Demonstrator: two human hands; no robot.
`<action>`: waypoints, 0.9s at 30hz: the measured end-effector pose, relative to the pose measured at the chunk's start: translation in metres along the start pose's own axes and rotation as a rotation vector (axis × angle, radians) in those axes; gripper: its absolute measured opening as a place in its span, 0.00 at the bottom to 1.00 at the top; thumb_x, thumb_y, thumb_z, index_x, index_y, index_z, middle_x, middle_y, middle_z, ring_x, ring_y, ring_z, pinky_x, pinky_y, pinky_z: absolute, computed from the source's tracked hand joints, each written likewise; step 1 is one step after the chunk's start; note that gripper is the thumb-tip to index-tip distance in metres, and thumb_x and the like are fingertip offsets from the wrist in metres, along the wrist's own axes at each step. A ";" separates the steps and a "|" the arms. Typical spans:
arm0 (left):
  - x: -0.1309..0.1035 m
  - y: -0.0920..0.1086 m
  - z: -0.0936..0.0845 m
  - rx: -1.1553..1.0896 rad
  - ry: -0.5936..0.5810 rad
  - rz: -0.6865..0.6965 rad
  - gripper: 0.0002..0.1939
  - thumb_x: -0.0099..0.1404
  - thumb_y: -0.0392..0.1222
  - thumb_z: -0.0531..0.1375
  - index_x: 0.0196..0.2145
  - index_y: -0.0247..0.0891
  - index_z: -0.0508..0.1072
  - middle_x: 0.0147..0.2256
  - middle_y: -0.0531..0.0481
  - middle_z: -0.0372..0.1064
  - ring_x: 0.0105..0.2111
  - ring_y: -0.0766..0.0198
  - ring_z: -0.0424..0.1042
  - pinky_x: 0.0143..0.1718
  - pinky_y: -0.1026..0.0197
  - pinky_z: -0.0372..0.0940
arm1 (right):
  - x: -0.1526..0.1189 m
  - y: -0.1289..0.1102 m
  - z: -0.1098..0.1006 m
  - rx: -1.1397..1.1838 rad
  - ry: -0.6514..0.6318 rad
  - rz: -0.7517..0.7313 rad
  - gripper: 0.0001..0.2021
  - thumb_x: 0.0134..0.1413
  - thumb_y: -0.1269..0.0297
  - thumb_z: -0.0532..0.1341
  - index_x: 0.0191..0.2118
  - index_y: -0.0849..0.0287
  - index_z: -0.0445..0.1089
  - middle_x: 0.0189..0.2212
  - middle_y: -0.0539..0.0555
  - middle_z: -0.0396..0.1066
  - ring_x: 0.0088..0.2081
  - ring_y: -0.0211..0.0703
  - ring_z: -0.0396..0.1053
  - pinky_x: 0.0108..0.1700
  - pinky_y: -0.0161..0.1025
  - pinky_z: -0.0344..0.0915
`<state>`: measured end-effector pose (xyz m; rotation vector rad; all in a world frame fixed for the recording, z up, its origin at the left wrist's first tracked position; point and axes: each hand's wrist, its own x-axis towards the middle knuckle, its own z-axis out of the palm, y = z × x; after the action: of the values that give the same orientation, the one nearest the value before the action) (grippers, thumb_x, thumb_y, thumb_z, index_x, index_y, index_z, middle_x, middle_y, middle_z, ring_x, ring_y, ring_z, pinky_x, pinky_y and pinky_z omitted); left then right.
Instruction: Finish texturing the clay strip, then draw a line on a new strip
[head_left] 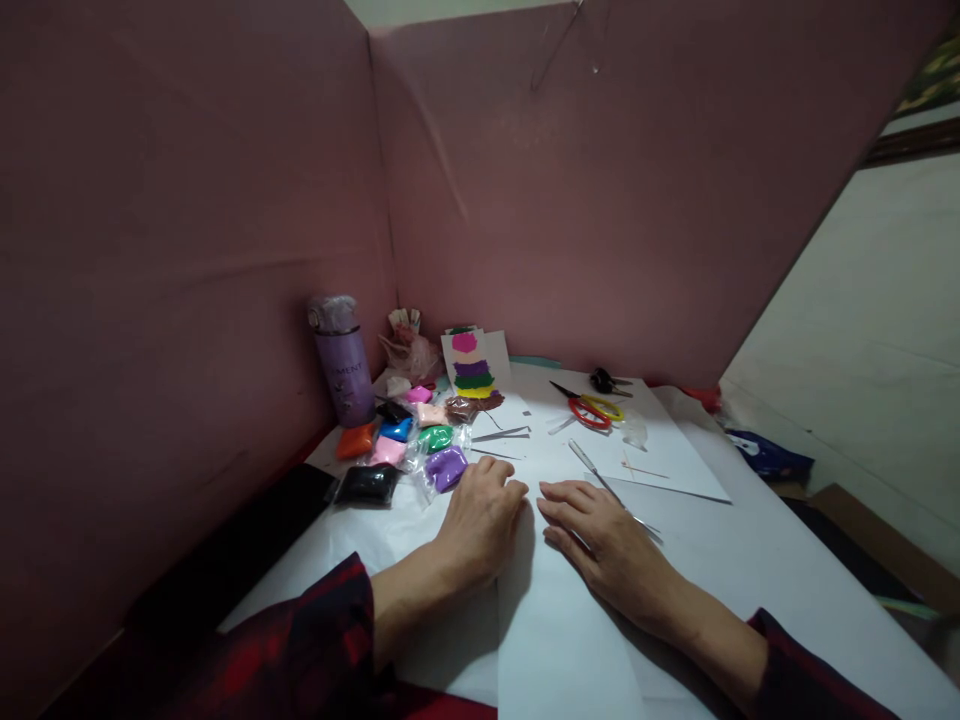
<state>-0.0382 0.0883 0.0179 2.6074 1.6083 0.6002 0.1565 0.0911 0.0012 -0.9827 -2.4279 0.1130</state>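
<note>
My left hand (484, 515) rests on a white sheet of paper (562, 640), its fingers loosely curved and slightly apart, with nothing seen in them. It is nearest to a purple clay packet (447, 468), just beyond its fingertips. My right hand (607, 545) lies low over the same sheet with its fingers stretched towards the left hand, a small gap between the two. Partly behind the right hand lies a slim silver tool (586, 460) with a pointed shaft; its exact kind is unclear. The undersides of both hands are hidden.
Several coloured clay packets (366, 487) and a purple bottle (345, 375) stand at left. A card with painted colour bands (472, 368) leans at the back. Scissors (589, 412), keys (602, 380) and paper strips (502, 434) lie further off. Pink walls (600, 220) enclose the table.
</note>
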 end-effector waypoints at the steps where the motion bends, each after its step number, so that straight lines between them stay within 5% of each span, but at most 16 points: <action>1: 0.000 -0.001 0.001 0.007 0.011 -0.004 0.12 0.66 0.32 0.52 0.36 0.36 0.77 0.41 0.43 0.71 0.46 0.53 0.66 0.46 0.51 0.64 | 0.000 0.000 0.000 0.002 -0.003 0.002 0.09 0.60 0.72 0.59 0.44 0.57 0.73 0.49 0.58 0.74 0.50 0.52 0.69 0.51 0.54 0.67; 8: 0.009 -0.010 -0.010 0.082 0.045 -0.023 0.13 0.66 0.31 0.53 0.38 0.37 0.77 0.42 0.44 0.72 0.45 0.55 0.67 0.48 0.54 0.62 | 0.002 -0.002 -0.002 -0.004 -0.012 0.007 0.09 0.60 0.71 0.59 0.44 0.58 0.74 0.49 0.59 0.74 0.50 0.52 0.69 0.51 0.54 0.68; 15: 0.029 -0.075 -0.050 0.334 0.064 -0.539 0.17 0.66 0.33 0.49 0.39 0.37 0.77 0.39 0.40 0.73 0.43 0.51 0.69 0.43 0.55 0.63 | 0.002 -0.004 -0.005 -0.006 -0.015 0.016 0.11 0.60 0.72 0.59 0.46 0.58 0.73 0.49 0.59 0.74 0.49 0.52 0.70 0.51 0.53 0.68; 20: 0.031 -0.107 -0.038 0.325 0.011 -0.626 0.18 0.65 0.35 0.49 0.42 0.39 0.77 0.39 0.39 0.72 0.42 0.53 0.72 0.39 0.59 0.65 | 0.001 -0.003 -0.005 -0.005 -0.018 0.020 0.10 0.60 0.72 0.59 0.46 0.57 0.74 0.49 0.58 0.74 0.49 0.52 0.70 0.51 0.54 0.67; 27: 0.031 -0.109 -0.034 0.333 0.008 -0.657 0.18 0.65 0.36 0.50 0.44 0.37 0.77 0.41 0.34 0.72 0.41 0.49 0.72 0.37 0.57 0.65 | 0.003 -0.005 -0.007 -0.005 -0.003 0.014 0.10 0.59 0.72 0.60 0.45 0.57 0.74 0.47 0.58 0.75 0.49 0.51 0.71 0.50 0.54 0.68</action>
<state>-0.1310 0.1599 0.0352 2.0183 2.5607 0.3145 0.1551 0.0887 0.0096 -1.0027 -2.4254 0.1136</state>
